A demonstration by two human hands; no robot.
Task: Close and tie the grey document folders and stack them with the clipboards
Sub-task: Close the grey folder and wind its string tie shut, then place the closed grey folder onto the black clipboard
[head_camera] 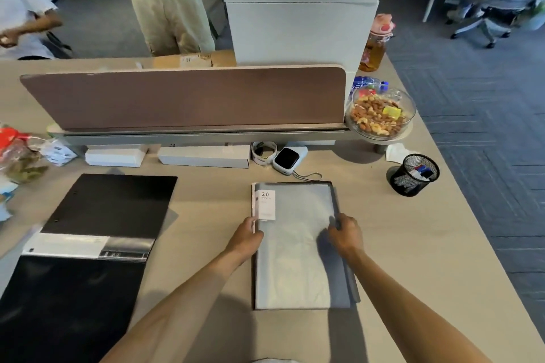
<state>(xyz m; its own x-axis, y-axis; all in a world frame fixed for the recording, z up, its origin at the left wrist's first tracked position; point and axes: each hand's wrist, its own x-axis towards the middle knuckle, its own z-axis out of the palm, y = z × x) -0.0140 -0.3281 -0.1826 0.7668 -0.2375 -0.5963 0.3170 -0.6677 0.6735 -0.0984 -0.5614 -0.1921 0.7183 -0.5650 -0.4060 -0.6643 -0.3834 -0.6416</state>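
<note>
A grey document folder (295, 256) lies closed on the desk in front of me, on top of a dark board whose edge shows along its far and left sides. A white label reading "20" (267, 205) sits at its far left corner. My left hand (246, 237) grips the folder's left spine edge. My right hand (346, 234) holds the right edge, fingers curled over it. Two black clipboards or folders (109, 203) (67, 303) lie to the left, overlapping, with a white and clear strip between them.
A brown desk divider (182, 97) runs across the back. In front of it lie white boxes (203, 156), a small white device (287, 159) and tape. A black mesh pen cup (414, 175) and a bowl of nuts (380, 115) stand right. People stand beyond the divider.
</note>
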